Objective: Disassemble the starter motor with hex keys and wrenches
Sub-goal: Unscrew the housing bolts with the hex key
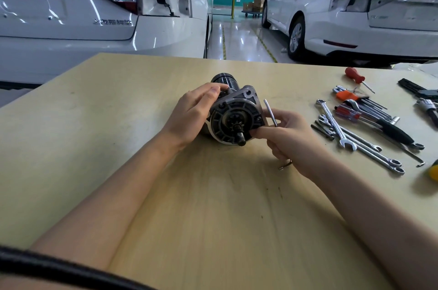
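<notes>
The starter motor (233, 109) lies on its side in the middle of the wooden table (118, 123), its pinion gear and shaft facing me. My left hand (194, 114) grips the motor's left side, fingers curled over the top of the housing. My right hand (289, 138) holds a silver hex key (270, 113) between thumb and fingers, its long arm pointing up beside the motor's right flange. The index finger of that hand touches the front face of the motor near the shaft. A short metal end sticks out below the right palm.
Several combination wrenches (336, 128), hex key sets (362, 104), a red-handled screwdriver (354, 75) and a ratchet (429, 109) lie at the table's right. A yellow object (434, 172) sits at the right edge. Two white cars (94, 16) stand behind the table.
</notes>
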`<control>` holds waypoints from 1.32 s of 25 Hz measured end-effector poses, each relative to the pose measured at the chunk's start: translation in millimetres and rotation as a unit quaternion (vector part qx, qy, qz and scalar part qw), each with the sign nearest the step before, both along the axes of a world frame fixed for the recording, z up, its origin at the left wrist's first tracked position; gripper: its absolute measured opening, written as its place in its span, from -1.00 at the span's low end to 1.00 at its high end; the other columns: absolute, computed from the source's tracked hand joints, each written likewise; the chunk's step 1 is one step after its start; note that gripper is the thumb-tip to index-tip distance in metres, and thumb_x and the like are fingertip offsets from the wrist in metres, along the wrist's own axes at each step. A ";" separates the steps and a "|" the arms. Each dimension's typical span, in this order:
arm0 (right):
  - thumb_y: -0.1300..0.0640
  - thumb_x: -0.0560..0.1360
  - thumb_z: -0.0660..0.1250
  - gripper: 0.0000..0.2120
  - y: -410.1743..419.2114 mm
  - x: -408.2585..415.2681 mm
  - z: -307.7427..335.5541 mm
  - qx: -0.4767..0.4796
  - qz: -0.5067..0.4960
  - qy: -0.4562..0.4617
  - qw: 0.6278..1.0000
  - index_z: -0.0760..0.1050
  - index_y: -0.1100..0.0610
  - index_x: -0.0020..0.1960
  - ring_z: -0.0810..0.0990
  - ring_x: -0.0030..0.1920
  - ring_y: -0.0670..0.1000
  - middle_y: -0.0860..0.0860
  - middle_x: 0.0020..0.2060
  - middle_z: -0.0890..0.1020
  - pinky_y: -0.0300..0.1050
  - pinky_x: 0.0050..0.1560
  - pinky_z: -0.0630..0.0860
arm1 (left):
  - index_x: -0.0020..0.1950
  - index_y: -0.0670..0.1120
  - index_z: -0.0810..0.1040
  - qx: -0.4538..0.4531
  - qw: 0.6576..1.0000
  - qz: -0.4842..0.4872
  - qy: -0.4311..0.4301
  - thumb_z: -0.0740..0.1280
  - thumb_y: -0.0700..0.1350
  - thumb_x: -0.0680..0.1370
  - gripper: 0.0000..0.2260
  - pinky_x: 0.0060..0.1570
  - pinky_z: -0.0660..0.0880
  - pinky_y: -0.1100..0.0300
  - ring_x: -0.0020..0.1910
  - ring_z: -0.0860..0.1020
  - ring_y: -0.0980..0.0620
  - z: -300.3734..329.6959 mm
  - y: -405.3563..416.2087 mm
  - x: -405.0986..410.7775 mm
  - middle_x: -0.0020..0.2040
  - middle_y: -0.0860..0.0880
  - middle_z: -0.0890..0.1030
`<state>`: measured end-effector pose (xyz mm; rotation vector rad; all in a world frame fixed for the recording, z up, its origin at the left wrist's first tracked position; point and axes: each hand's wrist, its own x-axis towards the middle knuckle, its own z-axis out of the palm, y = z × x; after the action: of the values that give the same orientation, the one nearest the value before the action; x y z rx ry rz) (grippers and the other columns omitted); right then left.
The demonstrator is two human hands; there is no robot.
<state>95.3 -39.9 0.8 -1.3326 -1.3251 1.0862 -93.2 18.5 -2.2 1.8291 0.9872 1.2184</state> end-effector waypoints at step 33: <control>0.15 0.49 0.21 -0.69 -1.0 44.6 14.8 0.055 -0.214 -0.350 0.910 0.45 0.14 0.23 0.55 -0.16 0.06 0.12 -0.16 0.64 -0.11 -0.22 0.32 | 0.20 -0.10 0.58 -0.020 1.000 -0.002 -0.011 0.13 -0.13 0.68 -0.75 0.17 0.48 0.09 0.15 0.57 -0.03 3.5 -1.9 1.7 0.11 -0.10 0.64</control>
<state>140.0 -40.9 15.6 -1.9058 -1.4513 0.2144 -91.5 16.6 1.4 1.7814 0.9887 1.2064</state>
